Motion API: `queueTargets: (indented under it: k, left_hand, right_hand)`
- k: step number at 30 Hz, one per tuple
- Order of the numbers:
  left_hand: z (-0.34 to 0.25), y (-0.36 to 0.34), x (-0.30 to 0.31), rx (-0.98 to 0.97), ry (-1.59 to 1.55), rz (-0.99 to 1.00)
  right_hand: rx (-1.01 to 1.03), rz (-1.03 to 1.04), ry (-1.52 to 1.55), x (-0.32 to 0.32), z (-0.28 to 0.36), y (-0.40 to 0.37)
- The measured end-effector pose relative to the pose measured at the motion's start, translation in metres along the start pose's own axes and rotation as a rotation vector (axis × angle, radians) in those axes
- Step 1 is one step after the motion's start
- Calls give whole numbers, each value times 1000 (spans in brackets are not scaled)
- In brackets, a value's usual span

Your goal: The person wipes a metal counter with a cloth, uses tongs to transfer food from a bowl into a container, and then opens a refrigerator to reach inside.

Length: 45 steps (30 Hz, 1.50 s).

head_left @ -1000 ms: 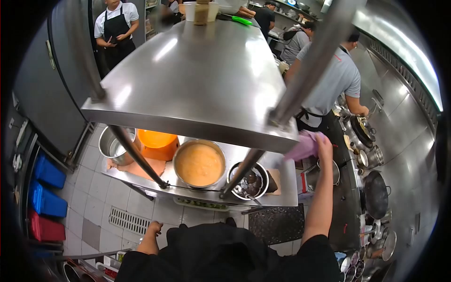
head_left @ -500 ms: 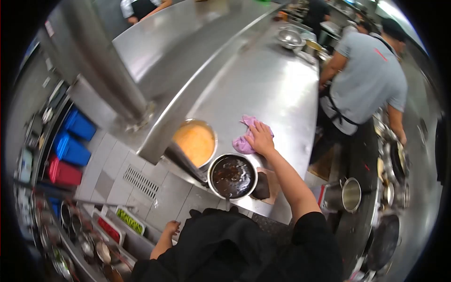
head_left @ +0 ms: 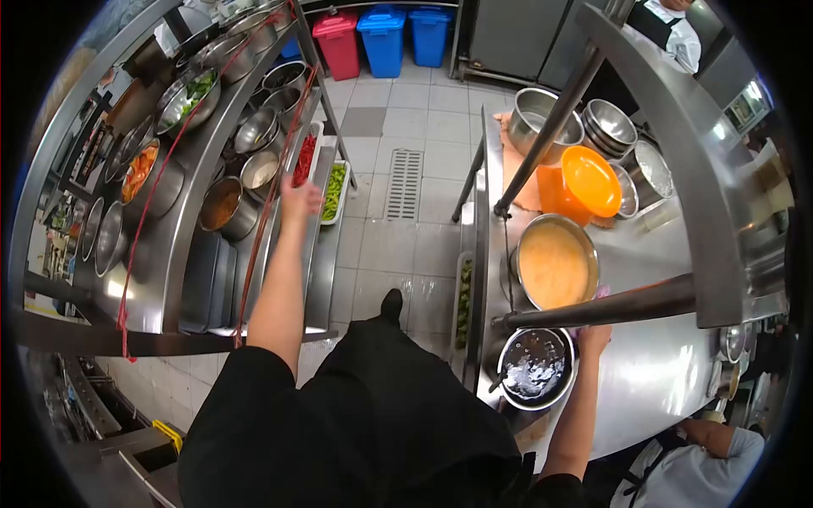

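Note:
My left hand reaches forward beside the shelf rack, its blurred fingers apart and nothing in it. It is close to a tray of red chillies, with a tray of green peppers just right of it. On the steel counter, my right hand is on a purple cloth; a metal rail partly covers the fingers and most of the cloth. Left of that hand stands a pot of dark liquid. Beyond the rail is a pot of orange-yellow liquid.
An orange container and steel bowls stand farther along the counter. Steel pots crowd the left rack. A floor drain lies in the aisle, with lidded bins beyond. A co-worker is at lower right.
My view has swung left from the counter to the aisle and rack. My left hand has risen and stretched forward beside the rack. My right hand remains at the cloth.

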<state>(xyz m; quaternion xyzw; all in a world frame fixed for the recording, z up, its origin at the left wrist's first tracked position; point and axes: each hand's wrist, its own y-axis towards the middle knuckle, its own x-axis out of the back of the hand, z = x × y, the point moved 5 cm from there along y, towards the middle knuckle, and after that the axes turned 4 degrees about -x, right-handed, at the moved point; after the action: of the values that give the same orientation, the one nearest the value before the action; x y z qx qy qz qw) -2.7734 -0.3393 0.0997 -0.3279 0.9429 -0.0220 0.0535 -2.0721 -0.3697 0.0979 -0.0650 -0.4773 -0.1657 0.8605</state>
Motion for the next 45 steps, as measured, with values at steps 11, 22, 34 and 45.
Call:
queueTargets:
  k: [11,22,34,45]
  left_hand:
    - [-81,24,69,-206,-48,-155]
    - [154,-85,-73,117,394,620]
    - [276,-134,-11,586,1382,1303]
    - [250,-148,-115,399,1018,1185]
  right_hand:
    - [344,-43,-83,-5,8,15]
    - [235,-157,-261,36,-20,-91]
    - [-284,-403,-253,104,-88,-325]
    - [-247,-559,-459,93,-130,-25]
